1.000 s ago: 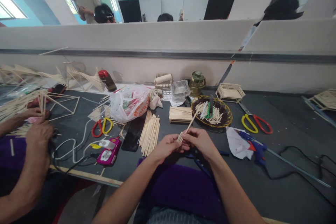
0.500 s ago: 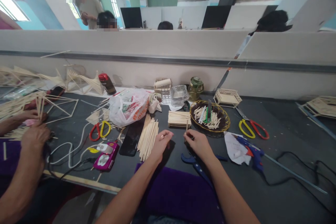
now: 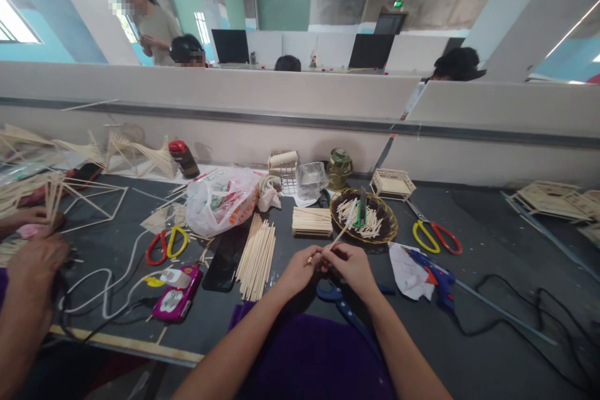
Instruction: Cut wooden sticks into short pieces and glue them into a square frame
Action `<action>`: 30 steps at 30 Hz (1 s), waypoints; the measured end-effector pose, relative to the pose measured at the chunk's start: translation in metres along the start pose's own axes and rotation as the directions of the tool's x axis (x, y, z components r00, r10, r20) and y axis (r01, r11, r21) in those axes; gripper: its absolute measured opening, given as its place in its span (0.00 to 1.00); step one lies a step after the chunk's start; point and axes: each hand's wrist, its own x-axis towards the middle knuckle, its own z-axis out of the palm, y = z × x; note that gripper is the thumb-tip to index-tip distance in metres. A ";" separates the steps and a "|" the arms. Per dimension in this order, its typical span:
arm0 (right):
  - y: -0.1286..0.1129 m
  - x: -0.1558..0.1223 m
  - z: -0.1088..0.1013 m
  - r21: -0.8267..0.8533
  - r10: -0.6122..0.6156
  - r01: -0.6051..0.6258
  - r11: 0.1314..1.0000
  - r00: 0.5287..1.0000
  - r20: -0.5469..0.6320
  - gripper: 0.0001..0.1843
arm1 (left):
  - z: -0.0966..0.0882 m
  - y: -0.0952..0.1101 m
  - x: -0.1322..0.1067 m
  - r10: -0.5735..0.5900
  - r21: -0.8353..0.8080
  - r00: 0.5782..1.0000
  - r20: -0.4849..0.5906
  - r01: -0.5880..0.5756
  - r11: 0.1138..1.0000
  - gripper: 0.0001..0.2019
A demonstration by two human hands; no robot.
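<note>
My right hand (image 3: 347, 264) pinches a thin wooden stick (image 3: 338, 238) that points up and to the right. Closed fingers of my left hand (image 3: 302, 269) meet the right fingertips at the stick's lower end; what lies between them is hidden. Beneath my hands are blue-handled cutters (image 3: 344, 307), partly covered by the right hand and forearm. Just beyond my hands stands a neat stack of wooden sticks (image 3: 311, 221). Left of it lies a loose bundle of longer sticks (image 3: 256, 259). A yellow-rimmed wicker basket (image 3: 392, 234) holds short stick pieces and a green-and-dark tool.
On the right lie scissors (image 3: 437, 237) and a blue glue gun (image 3: 443, 281) with its cord. Leftward are a phone (image 3: 220, 267), a magenta power socket (image 3: 178, 294), a plastic bag (image 3: 222, 203) and more scissors (image 3: 167, 246). A co-worker's hands (image 3: 35, 256) handle a stick frame at far left.
My hands have come together from apart, and the stick has tilted from upright to slanting right. The camera view has shifted slightly. The co-worker's hands have moved left in view.
</note>
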 end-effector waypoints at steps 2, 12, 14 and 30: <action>-0.005 -0.001 -0.002 0.092 0.032 -0.032 0.995 0.999 0.007 0.15 | 0.001 0.001 -0.001 -0.080 -0.107 0.993 0.082 0.088 0.990 0.20; -0.010 -0.005 -0.014 0.429 0.130 -0.201 0.881 0.974 0.188 0.14 | -0.010 0.026 -0.015 -0.217 -0.446 0.834 0.507 0.469 0.762 0.21; -0.010 -0.005 -0.013 0.468 0.124 -0.210 0.859 0.970 0.207 0.14 | -0.010 0.029 -0.017 -0.204 -0.503 0.817 0.539 0.507 0.700 0.17; -0.021 -0.004 0.004 -0.135 -0.169 0.164 0.977 0.985 -0.025 0.12 | -0.002 0.001 -0.011 0.189 0.390 0.979 -0.072 -0.147 0.909 0.15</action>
